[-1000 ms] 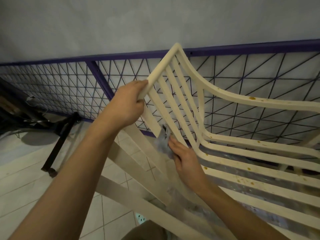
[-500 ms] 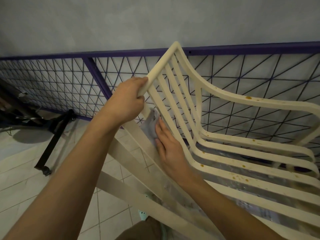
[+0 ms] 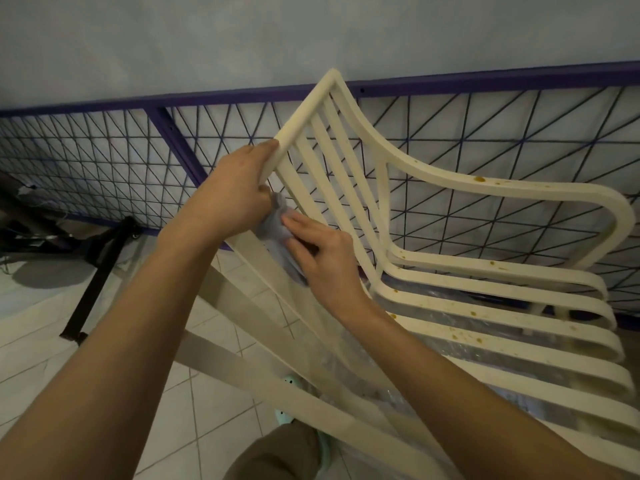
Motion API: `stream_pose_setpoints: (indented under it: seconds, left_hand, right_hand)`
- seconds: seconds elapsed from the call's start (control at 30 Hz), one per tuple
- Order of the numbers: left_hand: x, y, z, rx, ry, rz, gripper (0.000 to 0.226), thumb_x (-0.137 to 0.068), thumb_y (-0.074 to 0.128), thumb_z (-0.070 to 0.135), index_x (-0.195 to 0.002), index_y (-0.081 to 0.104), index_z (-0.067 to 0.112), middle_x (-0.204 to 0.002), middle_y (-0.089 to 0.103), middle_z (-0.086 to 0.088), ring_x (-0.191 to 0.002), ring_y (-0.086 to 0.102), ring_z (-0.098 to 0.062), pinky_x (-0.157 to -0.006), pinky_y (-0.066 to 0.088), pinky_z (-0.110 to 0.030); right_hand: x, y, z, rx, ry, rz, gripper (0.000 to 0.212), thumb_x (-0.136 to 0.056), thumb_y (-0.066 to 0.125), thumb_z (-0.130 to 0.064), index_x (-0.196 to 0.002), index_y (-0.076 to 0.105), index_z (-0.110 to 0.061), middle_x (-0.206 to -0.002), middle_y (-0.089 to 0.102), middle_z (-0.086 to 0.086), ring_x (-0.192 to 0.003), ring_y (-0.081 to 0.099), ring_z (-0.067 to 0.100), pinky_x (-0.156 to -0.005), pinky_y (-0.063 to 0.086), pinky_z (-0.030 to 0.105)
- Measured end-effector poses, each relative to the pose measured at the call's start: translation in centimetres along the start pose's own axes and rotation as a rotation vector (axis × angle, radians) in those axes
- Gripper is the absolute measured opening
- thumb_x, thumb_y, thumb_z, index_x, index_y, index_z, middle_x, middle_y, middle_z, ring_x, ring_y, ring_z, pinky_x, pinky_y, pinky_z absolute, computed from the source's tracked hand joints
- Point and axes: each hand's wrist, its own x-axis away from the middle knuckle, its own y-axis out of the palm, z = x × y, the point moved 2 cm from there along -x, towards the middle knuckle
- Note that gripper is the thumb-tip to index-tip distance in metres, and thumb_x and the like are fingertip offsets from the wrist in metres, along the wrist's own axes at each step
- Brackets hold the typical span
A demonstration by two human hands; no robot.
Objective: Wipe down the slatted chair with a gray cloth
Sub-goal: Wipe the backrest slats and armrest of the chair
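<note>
Cream slatted plastic chair point(image 3: 381, 188) tilted, left hand point(image 3: 235, 192) clenched round its top rail | crumpled gray cloth point(image 3: 277, 226) on a back slat, five o'clock of that grip, pressed flat-fingered by right hand point(image 3: 322, 258) | risk: unpinched cloth could slip through gaps; hard pushing could twist chair loose

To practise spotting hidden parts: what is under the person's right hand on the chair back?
The gray cloth, pressed against a slat of the slatted chair; its edges show beyond the right hand. The cloth's middle and the slat beneath are covered.
</note>
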Motion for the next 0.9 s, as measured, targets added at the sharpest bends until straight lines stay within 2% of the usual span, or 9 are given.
stream_pose_setpoints:
  seconds: [0.13,0.2,0.3,0.47,0.57,0.67,0.77,0.83,0.9]
  left_hand:
    - [0.0,-0.1,0.0,0.002,0.002,-0.005,0.066,-0.093,0.052,0.006,-0.151,0.024,0.019,-0.139,0.043,-0.012,-0.114,0.049,-0.028,-0.087,0.040,-0.032]
    - [0.0,0.0,0.0,0.000,0.001,0.002,0.066,-0.093,0.052,0.006,-0.151,0.024,0.020,-0.137,0.044,-0.011,-0.106,0.050,-0.024,-0.084,0.042,-0.033]
    - [0.0,0.1,-0.1,0.003,-0.007,0.020,0.065,-0.094,0.052,0.007,-0.151,0.025,0.021,-0.134,0.046,-0.011,-0.099,0.050,-0.021,-0.083,0.045,-0.035]
    - [0.1,0.3,-0.1,-0.004,0.001,0.025,0.064,-0.094,0.052,0.008,-0.150,0.025,0.021,-0.135,0.046,-0.012,-0.104,0.054,-0.027,-0.087,0.045,-0.038]
    - [0.0,0.3,-0.1,-0.009,-0.007,0.029,0.065,-0.094,0.053,0.007,-0.151,0.025,0.021,-0.135,0.046,-0.012,-0.106,0.054,-0.028,-0.087,0.045,-0.039]
    - [0.0,0.3,-0.1,-0.009,-0.012,0.029,0.065,-0.093,0.053,0.007,-0.150,0.025,0.021,-0.135,0.046,-0.012,-0.107,0.054,-0.029,-0.090,0.046,-0.041]
    - [0.1,0.3,-0.1,0.012,-0.011,0.031,0.065,-0.094,0.053,0.007,-0.151,0.025,0.022,-0.136,0.046,-0.011,-0.109,0.053,-0.029,-0.091,0.044,-0.040]
    - [0.1,0.4,-0.3,0.010,-0.011,0.037,0.065,-0.094,0.053,0.008,-0.151,0.025,0.022,-0.136,0.046,-0.011,-0.109,0.053,-0.028,-0.090,0.044,-0.039]
    - [0.0,0.4,-0.5,0.017,-0.016,0.047,0.065,-0.094,0.054,0.009,-0.151,0.026,0.024,-0.135,0.047,-0.011,-0.108,0.054,-0.029,-0.091,0.046,-0.042]
  right_hand:
    - [0.5,-0.2,0.6,-0.060,0.081,0.032,0.034,-0.084,0.066,0.000,-0.118,0.065,-0.005,-0.120,0.065,0.001,-0.112,0.059,0.001,-0.098,0.047,0.018]
    - [1.8,-1.0,2.2,-0.084,0.190,0.034,0.033,-0.083,0.067,0.001,-0.115,0.066,-0.003,-0.110,0.066,-0.005,-0.102,0.061,-0.007,-0.092,0.049,0.014]
    - [4.1,-1.8,4.2,-0.058,0.300,0.028,0.028,-0.082,0.068,0.002,-0.110,0.070,-0.004,-0.101,0.071,-0.001,-0.088,0.061,-0.015,-0.082,0.046,0.005]
    - [7.0,-3.0,7.3,0.071,0.365,-0.020,0.015,-0.081,0.068,-0.004,-0.091,0.076,-0.012,-0.077,0.072,0.001,-0.074,0.066,0.011,-0.071,0.053,0.021]
    - [8.0,-3.4,8.8,0.191,0.395,-0.054,0.011,-0.080,0.068,-0.005,-0.085,0.076,-0.009,-0.071,0.071,0.004,-0.066,0.063,0.013,-0.064,0.050,0.022]
    - [9.0,-3.7,10.5,0.254,0.441,-0.106,0.008,-0.083,0.068,-0.006,-0.084,0.076,-0.009,-0.071,0.071,0.005,-0.069,0.066,0.017,-0.070,0.052,0.024]
    - [10.2,-3.8,12.8,0.351,0.550,-0.188,0.012,-0.086,0.067,-0.010,-0.077,0.076,-0.012,-0.067,0.067,0.001,-0.065,0.064,0.013,-0.072,0.055,0.026]
    - [10.9,-4.0,14.0,0.445,0.644,-0.263,0.019,-0.084,0.063,-0.006,-0.067,0.070,-0.012,-0.064,0.063,0.001,-0.064,0.059,0.011,-0.070,0.055,0.031]
    - [11.3,-4.1,14.0,0.485,0.728,-0.289,0.021,-0.086,0.058,-0.005,-0.067,0.061,-0.014,-0.067,0.055,0.001,-0.070,0.053,0.012,-0.069,0.049,0.030]
